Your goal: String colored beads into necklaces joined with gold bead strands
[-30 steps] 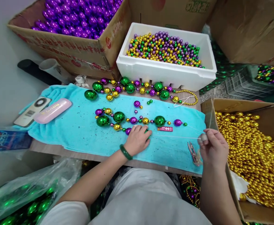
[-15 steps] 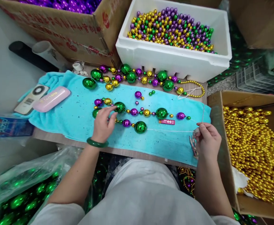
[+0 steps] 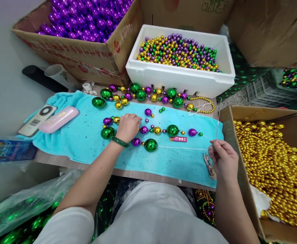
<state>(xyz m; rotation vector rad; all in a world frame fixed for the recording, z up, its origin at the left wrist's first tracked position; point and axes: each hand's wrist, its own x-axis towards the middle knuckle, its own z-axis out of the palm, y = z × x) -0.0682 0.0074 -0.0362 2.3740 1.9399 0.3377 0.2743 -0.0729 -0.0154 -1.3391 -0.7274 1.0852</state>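
A strand of purple, gold and green beads (image 3: pixel 172 130) lies doubled back on a turquoise towel (image 3: pixel 87 149). White thread (image 3: pixel 181 147) runs from its large green bead (image 3: pixel 150 145) to my right hand (image 3: pixel 223 156), which pinches a long thin needle (image 3: pixel 217 123) upright. My left hand (image 3: pixel 129 129), with a green bangle at the wrist, is over the left part of the strand, covering some beads. Its fingers are bent loosely, thumb hidden, with nothing visibly held. Just beyond its fingertips lie a loose purple bead (image 3: pixel 147 112), a small lilac bead (image 3: pixel 146 120) and small green beads (image 3: pixel 162 110).
A finished-looking bead strand with a gold chain (image 3: pixel 201 99) lies along the back. Behind it stands a white foam box (image 3: pixel 178 76) of small beads. A carton (image 3: pixel 242 189) of gold beads is at right. Snips (image 3: pixel 209 166), a pink case (image 3: pixel 59 120) and a remote (image 3: pixel 36 121) rest on the towel.
My left hand has moved right along the strand, uncovering the large green bead at the left end and covering another. My right hand keeps its pinch on the needle. The camera view has tilted up.
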